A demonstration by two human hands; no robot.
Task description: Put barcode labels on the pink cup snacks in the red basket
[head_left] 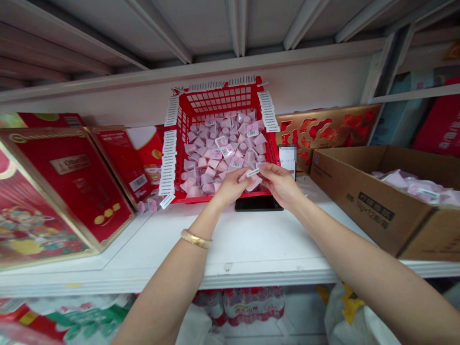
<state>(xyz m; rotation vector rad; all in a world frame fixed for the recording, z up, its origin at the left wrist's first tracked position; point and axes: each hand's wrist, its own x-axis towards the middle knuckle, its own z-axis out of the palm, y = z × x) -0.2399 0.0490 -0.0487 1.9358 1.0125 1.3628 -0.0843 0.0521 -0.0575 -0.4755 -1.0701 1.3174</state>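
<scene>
At the basket's [185,103] six o'clock, the left hand [230,188] pinched a cup [253,182], the right hand [282,184] a label [252,172]. Labelling apparently wanted firm pressing.

A small pale-pink cup [253,182] is held tilted just above the front rim of the red basket [219,99], closer to that basket's front right corner than to its front left one. A narrow white label [252,172] with a dark printed line slants across the cup's far edge, its right end higher; whether it is stuck down or merely held there is hard to tell.
</scene>
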